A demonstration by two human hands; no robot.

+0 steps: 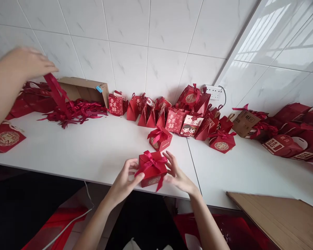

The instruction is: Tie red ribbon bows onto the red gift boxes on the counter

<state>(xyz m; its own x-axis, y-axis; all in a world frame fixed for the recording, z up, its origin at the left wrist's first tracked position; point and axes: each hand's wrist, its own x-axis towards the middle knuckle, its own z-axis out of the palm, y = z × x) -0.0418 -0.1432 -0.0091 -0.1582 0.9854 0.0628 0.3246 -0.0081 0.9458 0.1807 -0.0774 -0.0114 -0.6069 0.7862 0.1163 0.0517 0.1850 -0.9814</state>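
A red gift box with a dark pink ribbon bow on top sits at the table's front edge before me. My left hand holds its left side, the thumb against the front corner. On the right side, my right hand is slightly blurred, its fingers apart and curved beside the box near a hanging ribbon tail. Just behind stands another bowed red box.
Red gift boxes line the wall. At left, a person's hand lifts ribbons above a ribbon pile and open carton. A flat cardboard sheet lies front right; more red boxes are piled at far right.
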